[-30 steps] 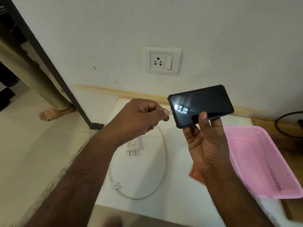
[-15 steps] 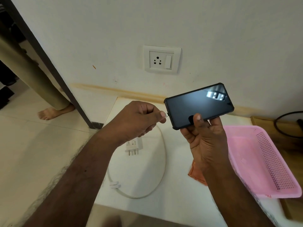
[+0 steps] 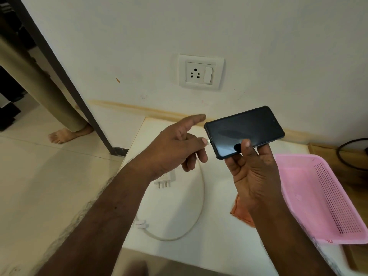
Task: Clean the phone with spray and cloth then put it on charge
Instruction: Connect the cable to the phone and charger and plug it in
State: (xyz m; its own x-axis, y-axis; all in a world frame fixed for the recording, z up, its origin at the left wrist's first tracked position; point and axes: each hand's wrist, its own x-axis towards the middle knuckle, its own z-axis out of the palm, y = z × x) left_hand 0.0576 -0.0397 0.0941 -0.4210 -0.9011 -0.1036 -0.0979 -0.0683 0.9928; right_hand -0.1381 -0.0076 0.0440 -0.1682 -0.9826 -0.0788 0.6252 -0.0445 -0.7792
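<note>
The right hand (image 3: 253, 172) hides most of the orange cloth (image 3: 242, 213). The left hand (image 3: 175, 146) covers the charger (image 3: 166, 179) body and the cable (image 3: 196, 212) end beside the phone (image 3: 244, 131). The picture's right edge cuts the pink basket (image 3: 326, 198) and a dark cord (image 3: 350, 154).

Wall socket (image 3: 201, 73) unobstructed; bare wall all around it, open air between it and the phone (image 3: 244, 132) below. Counter (image 3: 209, 246) front strip bare; its left part is taken by the looped cable (image 3: 196, 214) and adapter (image 3: 166, 179). Pink basket (image 3: 326, 198) blocks the right side, orange cloth (image 3: 242, 213) just beside it.
</note>
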